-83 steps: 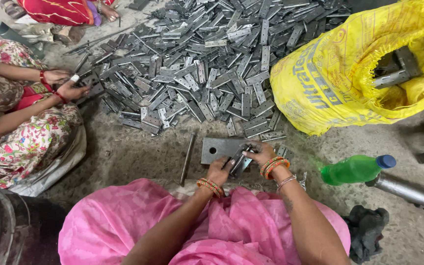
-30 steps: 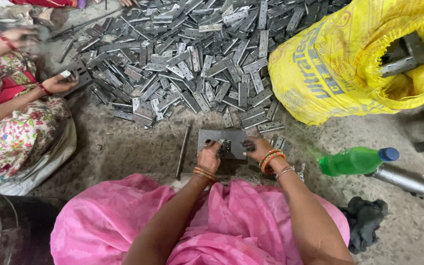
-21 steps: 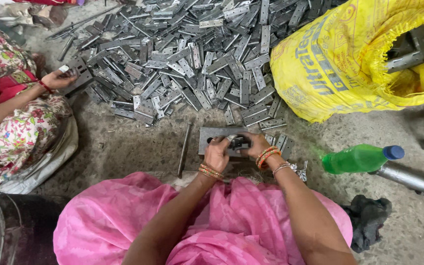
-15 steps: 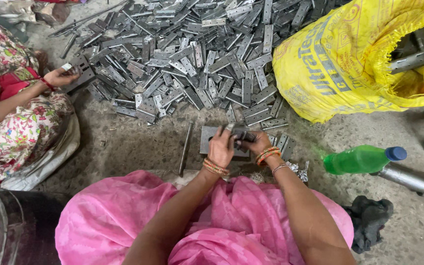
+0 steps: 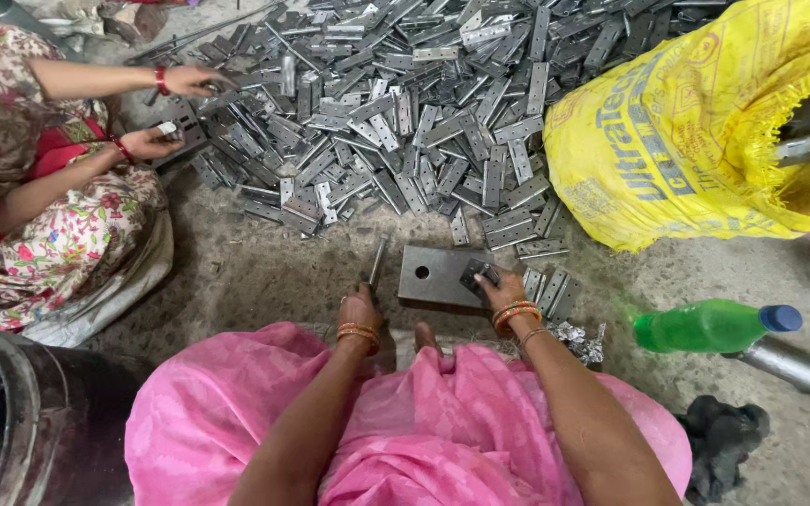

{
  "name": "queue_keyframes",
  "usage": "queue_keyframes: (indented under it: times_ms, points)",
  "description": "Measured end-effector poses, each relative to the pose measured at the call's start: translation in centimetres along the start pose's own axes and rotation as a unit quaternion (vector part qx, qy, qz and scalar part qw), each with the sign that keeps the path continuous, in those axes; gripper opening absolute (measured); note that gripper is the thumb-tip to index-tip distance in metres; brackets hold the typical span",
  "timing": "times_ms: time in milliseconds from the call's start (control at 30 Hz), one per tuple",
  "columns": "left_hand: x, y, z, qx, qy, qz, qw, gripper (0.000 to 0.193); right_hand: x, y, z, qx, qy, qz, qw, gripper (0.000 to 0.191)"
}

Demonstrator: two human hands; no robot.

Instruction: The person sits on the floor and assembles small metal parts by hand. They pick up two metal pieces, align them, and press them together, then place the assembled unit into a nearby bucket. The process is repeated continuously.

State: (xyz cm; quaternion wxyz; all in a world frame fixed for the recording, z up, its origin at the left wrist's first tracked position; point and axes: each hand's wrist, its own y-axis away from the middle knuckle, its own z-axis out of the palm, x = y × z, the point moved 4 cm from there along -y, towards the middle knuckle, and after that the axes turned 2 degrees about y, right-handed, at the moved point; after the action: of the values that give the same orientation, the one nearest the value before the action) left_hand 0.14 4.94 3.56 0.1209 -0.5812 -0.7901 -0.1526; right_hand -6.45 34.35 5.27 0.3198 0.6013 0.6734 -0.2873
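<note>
My left hand (image 5: 360,307) grips a metal rod (image 5: 378,263); my right hand (image 5: 502,292) presses a hinge (image 5: 480,275) onto the steel block (image 5: 433,275), beside the yellow sack (image 5: 696,141).

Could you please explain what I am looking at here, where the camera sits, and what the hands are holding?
The camera sits on a person's head and looks down past a pink lap at their own bare hands. The left hand grips the end of a thin metal rod lying on the gritty floor. The right hand presses a small dark metal piece on a flat steel block. Beyond lies a big heap of grey hinge-like metal pieces, with a yellow sack and a green bottle to the right. At left, a co-worker's hands sort pieces from the same heap.
</note>
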Motion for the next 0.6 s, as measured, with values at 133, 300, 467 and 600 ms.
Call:
queue_keyframes:
  times_ms: [133,300,467,600]
  points:
    - [0.1,0.6,-0.8,0.048,0.012,-0.022,0.999,0.017,-0.5,0.4,0.1,-0.008,0.054,0.025,0.998,0.041]
    - [-1.3,0.7,-0.8,0.018,0.087,-0.101,0.991,0.024,-1.1,0.8,1.0,0.021,0.053,-0.033,0.998,0.041]
    - [-2.7,-0.3,-0.6,-0.005,0.217,-0.148,0.965,0.033,-1.2,1.1,1.6,0.03,0.053,-0.011,0.998,0.042]
    - [-3.0,-0.9,-0.9,0.031,0.232,-0.146,0.961,0.035,-1.8,1.1,1.6,0.033,0.07,-0.021,0.997,0.041]
